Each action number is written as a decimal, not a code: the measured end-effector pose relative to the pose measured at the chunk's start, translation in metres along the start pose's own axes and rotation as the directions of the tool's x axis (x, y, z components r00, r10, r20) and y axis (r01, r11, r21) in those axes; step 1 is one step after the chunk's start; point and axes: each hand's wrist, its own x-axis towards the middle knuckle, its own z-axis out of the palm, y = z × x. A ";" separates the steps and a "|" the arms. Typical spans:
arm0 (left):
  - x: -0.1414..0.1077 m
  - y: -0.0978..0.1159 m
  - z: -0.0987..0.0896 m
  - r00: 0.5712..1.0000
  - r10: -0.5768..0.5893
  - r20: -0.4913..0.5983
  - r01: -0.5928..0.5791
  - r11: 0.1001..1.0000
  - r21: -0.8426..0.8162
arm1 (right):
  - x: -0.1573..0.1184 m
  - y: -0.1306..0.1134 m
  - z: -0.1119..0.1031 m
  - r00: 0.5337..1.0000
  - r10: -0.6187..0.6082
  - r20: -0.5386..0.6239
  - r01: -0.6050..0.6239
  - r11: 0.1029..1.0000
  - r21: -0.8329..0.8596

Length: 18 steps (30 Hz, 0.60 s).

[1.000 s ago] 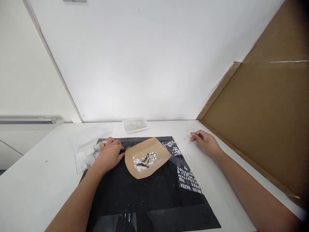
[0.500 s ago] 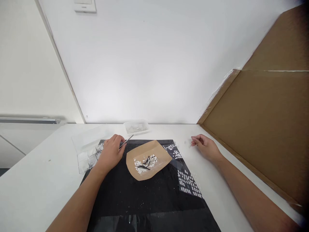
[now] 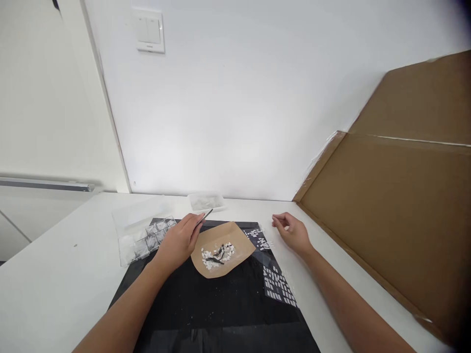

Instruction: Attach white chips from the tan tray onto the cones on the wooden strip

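Observation:
My left hand [image 3: 180,242] is closed around slim dark tweezers [image 3: 205,216], their end pointing up and to the right; the rest is hidden in the fingers. It hovers at the left edge of a brown paper tray [image 3: 235,234], which holds small white bits [image 3: 211,264] and dark twisted strips [image 3: 215,260]. Beyond the tray's right side, my right hand [image 3: 294,233] has thumb and fingertips pinched together. What they hold, if anything, is too small to make out. Below it, a dark sheet with rows of white pieces [image 3: 277,284] lies along the mat's right edge.
A black mat [image 3: 221,314] covers the middle of the white table [image 3: 55,279]. At left stands a clear compartment box [image 3: 147,240] with its lid [image 3: 136,211] open. A small clear tub [image 3: 206,201] sits by the wall. Cardboard panels [image 3: 397,206] rise at right.
My left hand has moved right, from the compartment box toward the paper tray, with the tweezers still in it. My right hand has shifted left, nearer the mat. The camera view has tilted slightly.

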 end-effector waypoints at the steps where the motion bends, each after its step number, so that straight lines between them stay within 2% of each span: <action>1: 0.000 0.001 0.000 1.000 0.001 0.012 -0.001 1.000 -0.013 | 0.001 -0.013 0.002 0.999 -0.043 0.007 0.043 0.999 0.002; 6: -0.002 0.009 -0.001 0.996 -0.023 0.082 0.034 0.991 -0.133 | -0.006 -0.097 0.012 0.957 -0.278 0.081 0.275 0.960 0.048; 7: -0.002 0.012 -0.001 0.995 -0.021 0.093 0.035 0.989 -0.145 | -0.010 -0.113 0.015 0.935 -0.338 0.104 0.333 0.941 0.061; 8: -0.003 0.014 0.000 0.995 -0.022 0.102 0.038 0.987 -0.157 | -0.016 -0.127 0.019 0.894 -0.436 0.102 0.433 0.900 0.053; 10: -0.004 0.021 0.001 0.991 -0.041 0.127 0.067 0.975 -0.212 | -0.027 -0.148 0.028 0.833 -0.552 0.034 0.550 0.834 0.042; 12: -0.005 0.027 0.003 0.981 -0.084 0.175 0.137 0.937 -0.320 | -0.037 -0.157 0.037 0.803 -0.595 -0.035 0.596 0.801 0.055; 15: -0.008 0.038 0.005 0.953 -0.100 0.286 0.223 0.870 -0.440 | -0.049 -0.159 0.047 0.800 -0.579 -0.159 0.587 0.809 0.009; 18: -0.010 0.047 0.008 0.923 -0.136 0.361 0.313 0.811 -0.494 | -0.054 -0.159 0.048 0.806 -0.548 -0.224 0.558 0.830 -0.023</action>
